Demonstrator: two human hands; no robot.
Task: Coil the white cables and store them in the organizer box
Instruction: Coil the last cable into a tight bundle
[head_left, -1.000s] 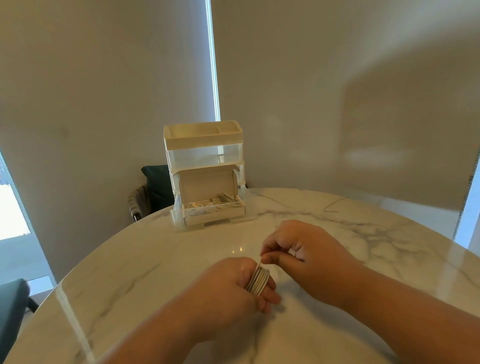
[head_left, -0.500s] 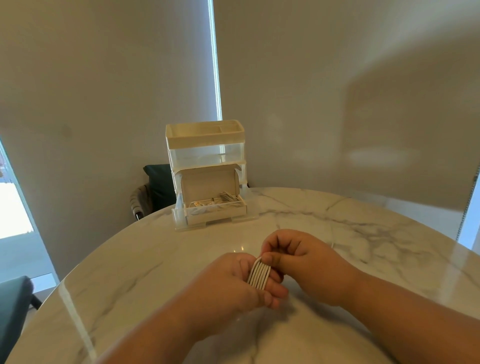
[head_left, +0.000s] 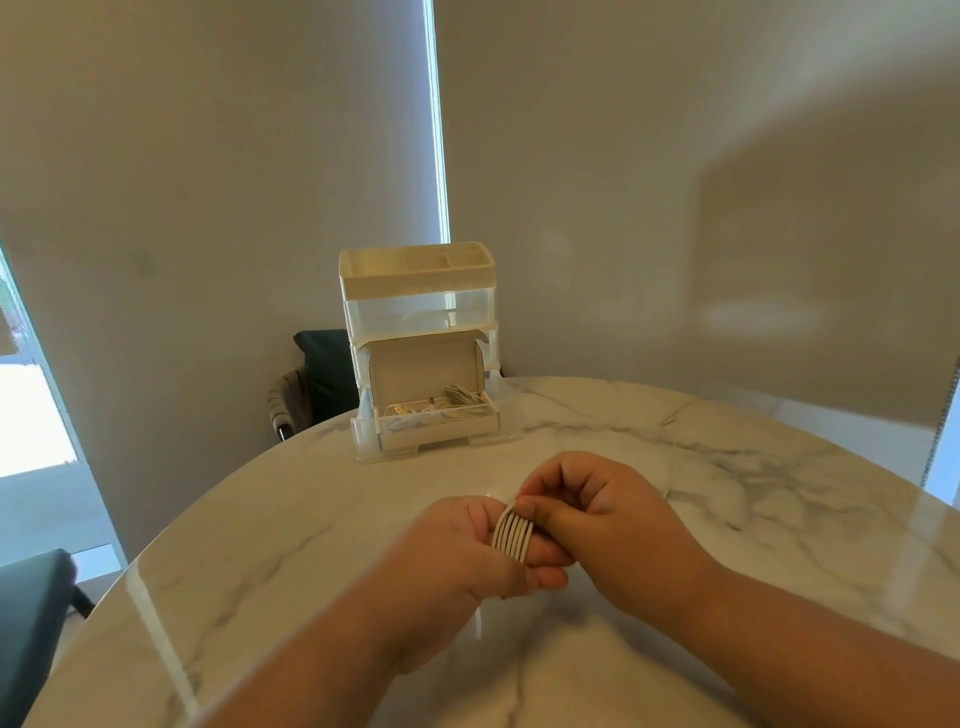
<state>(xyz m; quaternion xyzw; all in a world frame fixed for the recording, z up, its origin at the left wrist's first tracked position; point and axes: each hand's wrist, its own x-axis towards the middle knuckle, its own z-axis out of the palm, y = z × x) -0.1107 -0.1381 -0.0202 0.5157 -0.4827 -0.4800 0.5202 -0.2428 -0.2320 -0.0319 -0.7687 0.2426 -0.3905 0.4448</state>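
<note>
White cable (head_left: 513, 535) coiled round fingers of gripping left hand (head_left: 452, 566) | right hand (head_left: 602, 514) pinches coil | organizer box (head_left: 415, 285) behind

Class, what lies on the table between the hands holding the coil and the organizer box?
Nothing: bare marble table lies there, shown in the head view.

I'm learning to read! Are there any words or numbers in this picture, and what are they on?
None to read.
The organizer box, the open cardboard box in it, the white cable and the marble table show no letters or numbers.
The plugs of the stored cables are too small to tell.
</note>
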